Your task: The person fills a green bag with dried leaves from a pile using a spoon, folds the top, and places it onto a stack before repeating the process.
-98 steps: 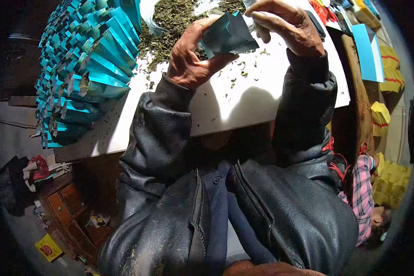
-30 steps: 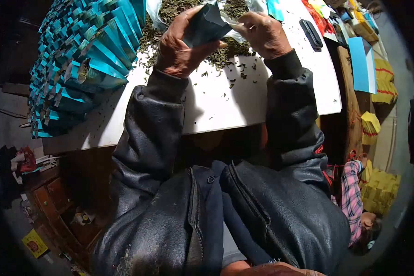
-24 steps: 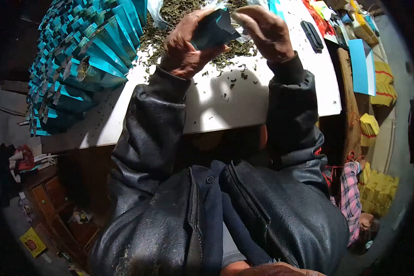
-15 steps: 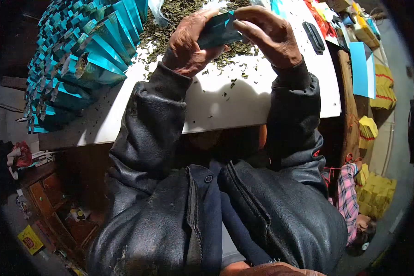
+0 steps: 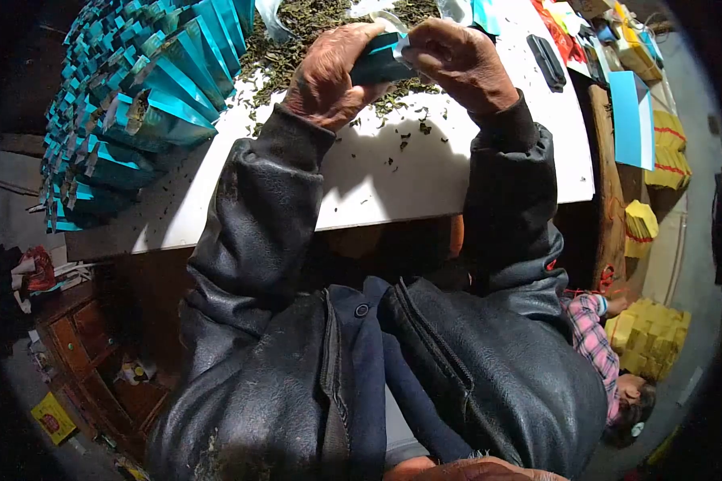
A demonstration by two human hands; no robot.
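Note:
My left hand (image 5: 329, 76) grips a small teal packet (image 5: 375, 66) above the white table (image 5: 425, 184). My right hand (image 5: 461, 60) pinches the packet's right end, fingers curled over it, with a bit of clear film showing between the hands. Both hands hover over a heap of loose dried green leaves (image 5: 297, 40) spread across the table's far side. Crumbs of leaf lie scattered on the white surface below the hands. My black leather sleeves fill the middle of the view.
A large stack of filled teal packets (image 5: 128, 104) covers the table's left end. A black object (image 5: 545, 60) and a blue sheet (image 5: 638, 112) lie to the right. Yellow bundles (image 5: 658, 337) and a person in a plaid sleeve (image 5: 594, 345) are at lower right.
The packet was held open and tilted earlier; now it is narrower and pressed between both hands. My right hand has come in closer onto the packet's end.

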